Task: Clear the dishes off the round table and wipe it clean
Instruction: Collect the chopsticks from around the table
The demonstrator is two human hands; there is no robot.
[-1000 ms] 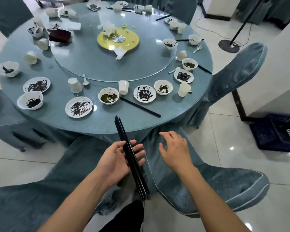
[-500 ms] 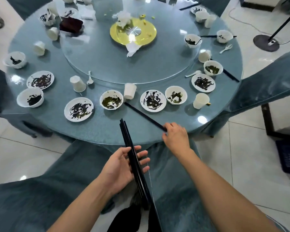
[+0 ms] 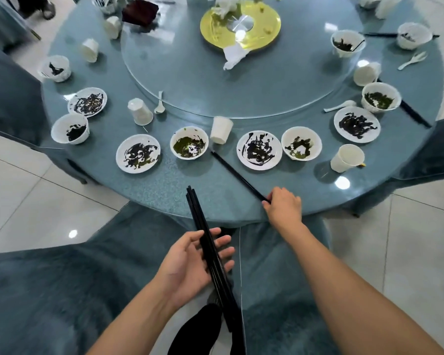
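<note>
The round blue-grey table [image 3: 164, 190] carries several dirty white plates, bowls and paper cups around a glass turntable [image 3: 203, 80]. My left hand [image 3: 190, 265] holds a bundle of black chopsticks [image 3: 210, 252] below the table's near edge, palm up, fingers loosely curled round them. My right hand [image 3: 282, 208] pinches the near end of a black chopstick pair [image 3: 239, 175] that lies slanted on the table beside a stained plate [image 3: 259, 150] and a bowl of green scraps [image 3: 189, 146].
A yellow disc [image 3: 267, 34] with crumpled tissue sits at the turntable's centre. More chopsticks [image 3: 415, 115] lie at the right by a bowl. Blue-covered chairs [image 3: 280, 290] stand under my arms and at both sides. White tiled floor surrounds the table.
My right hand moved forward from over the chair to the table edge and took hold of the chopstick pair's near end. My view moved closer. The left hand keeps its bundle.
</note>
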